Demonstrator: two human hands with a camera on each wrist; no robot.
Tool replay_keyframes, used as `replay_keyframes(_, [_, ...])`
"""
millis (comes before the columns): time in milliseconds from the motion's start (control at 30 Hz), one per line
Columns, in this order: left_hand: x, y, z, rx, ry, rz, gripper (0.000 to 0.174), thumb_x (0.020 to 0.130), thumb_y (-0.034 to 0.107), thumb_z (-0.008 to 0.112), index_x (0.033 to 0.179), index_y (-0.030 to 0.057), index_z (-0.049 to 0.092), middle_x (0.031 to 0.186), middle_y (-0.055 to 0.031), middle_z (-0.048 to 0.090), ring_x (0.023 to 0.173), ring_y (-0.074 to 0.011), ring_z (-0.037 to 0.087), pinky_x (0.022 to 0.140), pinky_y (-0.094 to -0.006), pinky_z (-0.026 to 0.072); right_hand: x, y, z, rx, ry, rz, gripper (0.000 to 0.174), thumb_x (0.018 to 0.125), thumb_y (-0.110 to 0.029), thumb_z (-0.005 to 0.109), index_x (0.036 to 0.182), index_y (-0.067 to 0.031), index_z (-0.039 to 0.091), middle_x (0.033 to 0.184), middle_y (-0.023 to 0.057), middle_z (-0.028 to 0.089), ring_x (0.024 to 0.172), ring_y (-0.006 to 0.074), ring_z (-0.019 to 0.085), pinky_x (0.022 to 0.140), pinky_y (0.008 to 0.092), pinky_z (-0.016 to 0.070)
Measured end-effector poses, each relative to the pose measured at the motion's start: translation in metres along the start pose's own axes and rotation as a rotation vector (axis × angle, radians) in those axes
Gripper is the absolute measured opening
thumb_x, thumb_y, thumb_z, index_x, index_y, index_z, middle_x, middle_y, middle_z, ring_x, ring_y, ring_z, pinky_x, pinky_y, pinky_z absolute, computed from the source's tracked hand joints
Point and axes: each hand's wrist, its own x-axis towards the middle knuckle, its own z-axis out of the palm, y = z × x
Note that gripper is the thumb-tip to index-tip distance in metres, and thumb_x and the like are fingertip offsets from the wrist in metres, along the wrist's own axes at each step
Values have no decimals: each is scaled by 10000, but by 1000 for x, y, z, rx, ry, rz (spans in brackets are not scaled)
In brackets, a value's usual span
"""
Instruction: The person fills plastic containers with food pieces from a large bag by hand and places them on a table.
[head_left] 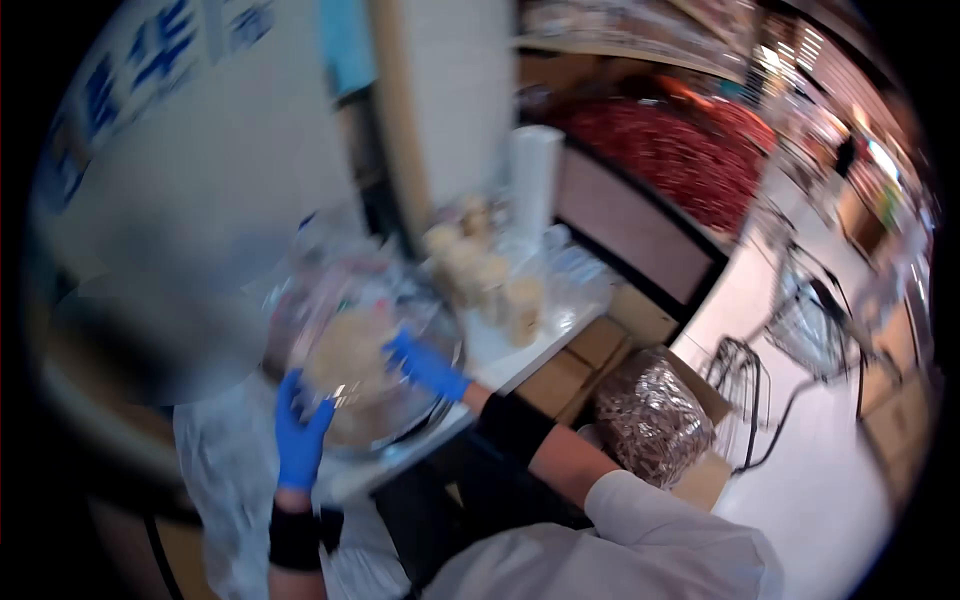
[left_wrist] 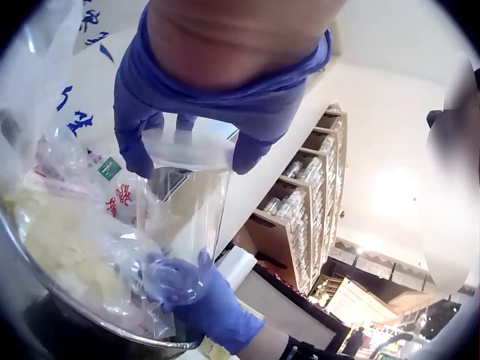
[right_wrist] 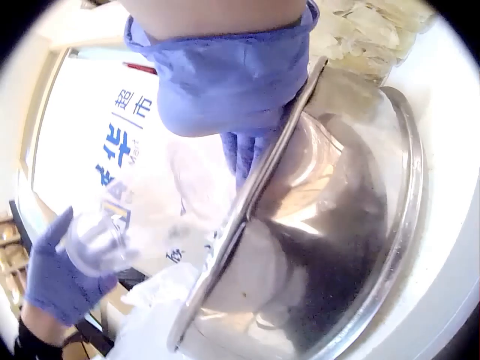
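Right wrist | right hand [right_wrist: 225, 94] part-hidden behind bowl [right_wrist: 352, 187], grip: can't tell | left hand [right_wrist: 60, 279] grips clear cup [right_wrist: 103, 244]

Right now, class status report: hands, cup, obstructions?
Left hand grips clear plastic cup, seemingly empty. Right hand at metal bowl, grip unclear. Plastic bag beside pale flakes.

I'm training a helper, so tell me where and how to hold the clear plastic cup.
Likely best: bring the left grip round the clear plastic cup near its whitish end, coming from the end away from the right grip; its round shape offers opposing sides.
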Motion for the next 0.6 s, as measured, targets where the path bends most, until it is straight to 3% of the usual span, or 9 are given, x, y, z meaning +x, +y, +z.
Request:
replay_keyframes(33, [1,-8,0,-53,-11,-8,669,831,189,727,1408,78,405,1334,-106,475,1190,-220,460,989,-356,399,-6,-20,11,35,69,141,564,1005,-531,311,1261,-81,537,956,64,645,685,140,608,594,267,502])
replay_keyframes(133, [3,-14,3,85,-2,82,582,856,244,707,1366,93,474,1327,-74,514,1174,-199,478,991,-356,395,-30,-55,28,-127,-23,118,636,986,-588,286,1356,-108,479,1037,126,656,654,142,618,583,252,500])
replay_keyframes(233, [10,-17,5,-57,-26,-34,544,873,286,685,1341,81,497,1302,-77,535,1162,-197,482,992,-346,390,-26,-43,21,-349,-123,44,635,986,-584,302,1354,-97,479,1064,132,660,658,116,612,564,237,487])
replay_keyframes(300, [14,-11,7,69,-62,136,549,877,328,676,1333,77,500,1292,-75,540,1144,-192,482,987,-335,390,-25,-48,23,-292,-194,106,630,987,-578,317,1354,-92,479,1049,122,665,671,102,604,563,229,479])
replay_keyframes(400, [23,-9,7,-60,-52,87,552,874,347,681,1320,74,507,1275,-65,544,1123,-187,487,983,-332,391,-32,-68,21,-220,-327,231,591,990,-528,387,1349,-69,485,989,70,677,742,64,588,591,194,460])
replay_keyframes(467, [29,-13,7,-116,-53,71,550,877,364,677,1307,64,512,1218,-80,557,1133,-183,476,988,-333,384,-33,-65,18,-359,-410,109,567,984,-495,425,1339,-58,496,962,33,675,789,57,589,628,183,446])
replay_keyframes(500, [33,-13,7,-54,-64,34,519,900,325,655,1320,68,492,1158,-74,562,1062,-158,516,925,-303,422,-34,-62,20,-346,-416,115,567,984,-495,425,1339,-58,496,962,33,675,789,57,589,628,183,446])
replay_keyframes(567, [40,-13,8,16,-77,-12,490,923,286,634,1333,71,473,1098,-69,567,992,-133,555,863,-273,461,-37,-58,26,-378,-263,-141,486,915,-318,593,1319,-60,511,1110,35,621,897,83,581,713,216,477])
replay_keyframes(600, [43,-13,9,31,-60,-125,516,913,347,633,1317,64,480,1030,-75,573,907,-128,578,761,-261,484,-37,-55,28,-392,-184,-268,486,881,-229,677,1308,-60,518,1183,36,594,951,97,577,756,233,493])
